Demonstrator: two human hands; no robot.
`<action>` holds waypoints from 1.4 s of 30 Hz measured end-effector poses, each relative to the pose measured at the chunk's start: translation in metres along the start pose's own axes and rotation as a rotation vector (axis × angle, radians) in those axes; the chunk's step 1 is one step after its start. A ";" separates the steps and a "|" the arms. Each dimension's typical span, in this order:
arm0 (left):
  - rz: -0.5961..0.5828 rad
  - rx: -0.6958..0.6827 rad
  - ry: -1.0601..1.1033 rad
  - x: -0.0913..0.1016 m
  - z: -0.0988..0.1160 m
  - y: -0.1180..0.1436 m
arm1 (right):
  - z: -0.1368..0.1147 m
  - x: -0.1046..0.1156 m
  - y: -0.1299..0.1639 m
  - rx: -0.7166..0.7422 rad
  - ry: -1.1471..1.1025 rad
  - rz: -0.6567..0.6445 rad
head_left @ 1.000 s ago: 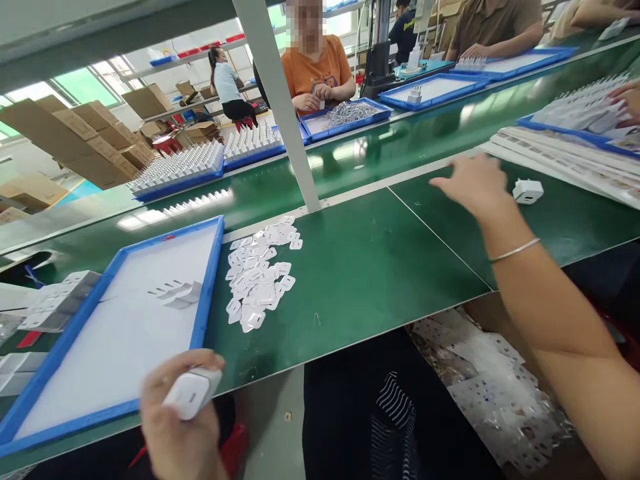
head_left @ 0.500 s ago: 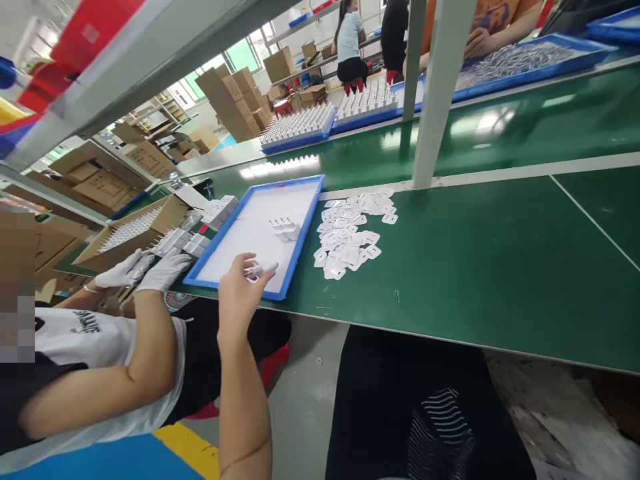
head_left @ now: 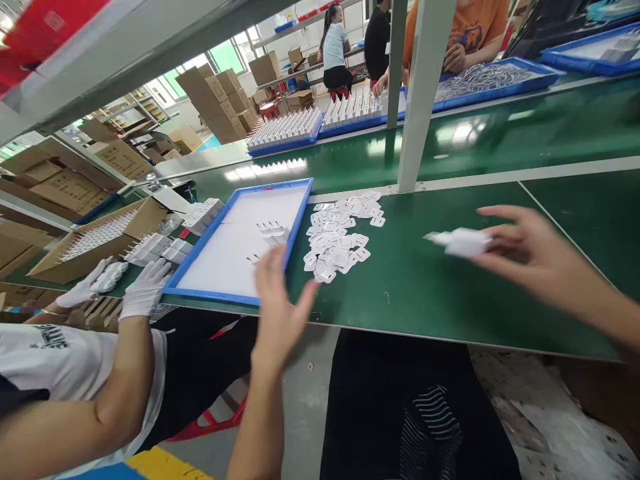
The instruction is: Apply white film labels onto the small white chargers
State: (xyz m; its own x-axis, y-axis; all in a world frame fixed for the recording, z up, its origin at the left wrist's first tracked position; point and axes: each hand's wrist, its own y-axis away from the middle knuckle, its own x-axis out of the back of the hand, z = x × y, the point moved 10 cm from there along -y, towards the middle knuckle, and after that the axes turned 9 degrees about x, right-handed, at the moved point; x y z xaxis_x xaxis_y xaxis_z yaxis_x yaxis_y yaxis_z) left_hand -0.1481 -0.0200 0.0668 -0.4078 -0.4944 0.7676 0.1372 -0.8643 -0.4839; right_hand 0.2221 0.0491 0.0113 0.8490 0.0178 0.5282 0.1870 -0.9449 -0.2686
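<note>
My right hand point(head_left: 530, 257) is at the right above the green table, its thumb and fingers closed on a white plastic piece point(head_left: 467, 243) whose narrow tip points left. My left hand point(head_left: 281, 303) is over the table's front edge by the near right corner of the blue-rimmed tray point(head_left: 210, 295). Its thumb and fingers are apart, with nothing seen between them, and it is slightly blurred. Inside the tray stand white pieces with thin pins point(head_left: 274, 233), partly hidden by my left hand. Between my hands lies a loose pile of flat white plates point(head_left: 337, 243).
At the left a co-worker's gloved hands point(head_left: 145, 288) are beside white blocks point(head_left: 150, 248) and a cardboard box of pinned pieces point(head_left: 100, 243). A metal post point(head_left: 419, 100) rises behind the plates. Beyond it are more blue trays point(head_left: 490, 80) and another person's hand point(head_left: 454, 59).
My left hand has drawn back rightward from the tray and let go of a white piece, and more pins show in the tray. My right hand has come into view with a white piece.
</note>
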 end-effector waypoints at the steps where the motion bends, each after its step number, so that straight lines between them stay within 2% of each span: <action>1: -0.101 -0.089 0.078 -0.021 0.023 0.016 | -0.023 -0.040 -0.005 0.024 -0.137 -0.132; 3: -0.255 -0.227 0.233 -0.059 0.057 0.045 | -0.070 -0.106 -0.005 0.092 -0.328 -0.385; 4: -0.256 -0.222 0.344 -0.068 0.062 0.052 | -0.086 -0.131 -0.004 0.093 -0.389 -0.501; 5: -0.218 -0.151 0.462 -0.074 0.056 0.054 | -0.097 -0.149 -0.004 0.086 -0.441 -0.597; 7: -0.118 0.084 0.728 -0.079 0.026 0.052 | -0.104 -0.172 -0.012 0.054 -0.536 -0.726; 9: -0.058 0.295 0.981 -0.084 -0.003 0.051 | -0.093 -0.177 -0.039 0.063 -0.442 -0.675; 11: -0.034 0.385 1.169 -0.084 -0.015 0.049 | -0.078 -0.176 -0.070 0.109 -0.206 -0.522; 14: -0.009 0.419 1.248 -0.080 -0.015 0.047 | -0.066 -0.191 -0.095 0.149 -0.010 -0.392; 18: -0.012 0.484 1.265 -0.084 -0.013 0.048 | -0.062 -0.212 -0.100 0.144 -0.027 -0.365; 20: -0.035 0.537 1.290 -0.090 -0.014 0.048 | -0.060 -0.211 -0.100 0.119 -0.059 -0.373; 23: -0.114 0.561 1.289 -0.096 -0.013 0.047 | -0.058 -0.195 -0.098 0.062 -0.119 -0.384; 26: -0.210 0.521 1.232 -0.098 -0.008 0.049 | -0.063 -0.181 -0.086 -0.011 -0.282 -0.438; 30: -0.249 0.453 1.097 -0.095 -0.002 0.052 | -0.063 -0.172 -0.066 -0.133 -0.499 -0.485; 34: -0.284 0.417 1.023 -0.095 0.006 0.050 | -0.042 -0.156 -0.068 -0.115 -0.366 -0.362; 37: -0.314 0.398 1.034 -0.096 0.012 0.047 | -0.030 -0.149 -0.072 -0.090 -0.283 -0.345; 42: -0.353 0.406 1.073 -0.100 0.015 0.045 | -0.040 -0.127 -0.078 -0.031 -0.213 -0.261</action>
State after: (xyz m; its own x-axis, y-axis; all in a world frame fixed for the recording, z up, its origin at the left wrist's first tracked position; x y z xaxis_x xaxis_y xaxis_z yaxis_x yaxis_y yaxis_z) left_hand -0.0878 -0.0110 -0.0258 -0.9980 -0.0624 -0.0037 0.0625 -0.9980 -0.0017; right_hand 0.0799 0.1077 -0.0030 0.8590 0.3255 0.3951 0.3994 -0.9089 -0.1196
